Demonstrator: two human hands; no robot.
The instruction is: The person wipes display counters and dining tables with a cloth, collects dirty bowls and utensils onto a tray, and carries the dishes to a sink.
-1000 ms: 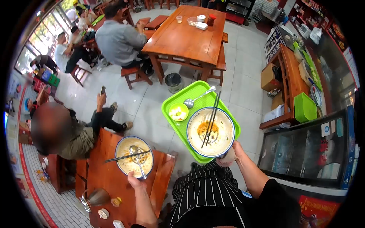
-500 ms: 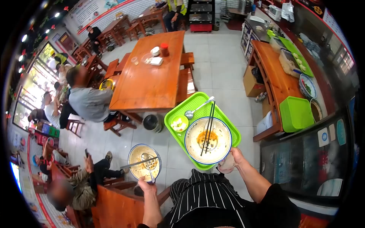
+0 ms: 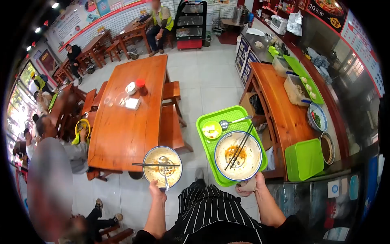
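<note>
My left hand [image 3: 157, 192] grips the near rim of a used bowl [image 3: 151, 175], white inside with a blue rim. Dark chopsticks [image 3: 142, 164] lie across it, and a metal spoon [image 3: 165, 175] rests inside. A green tray [image 3: 206, 151] is held at its near right corner by my right hand [image 3: 260, 184], with a pale cloth [image 3: 246, 188] bunched at that hand. On the tray sit a larger soiled bowl [image 3: 222, 160] with chopsticks [image 3: 242, 143] across it, a small green dish [image 3: 211, 129] with pale scraps, and a metal spoon [image 3: 237, 120].
A wooden table [image 3: 122, 142] with benches stands ahead to the left. A wooden counter [image 3: 280, 118] runs along the right, bearing a green bin [image 3: 302, 160] and food containers. Seated people are at the left; one in a yellow vest [image 3: 160, 20] sits at the back.
My view has shifted forward and turned; the table now lies nearer and the counter closer to the tray. Both hands keep hold of the bowl and tray.
</note>
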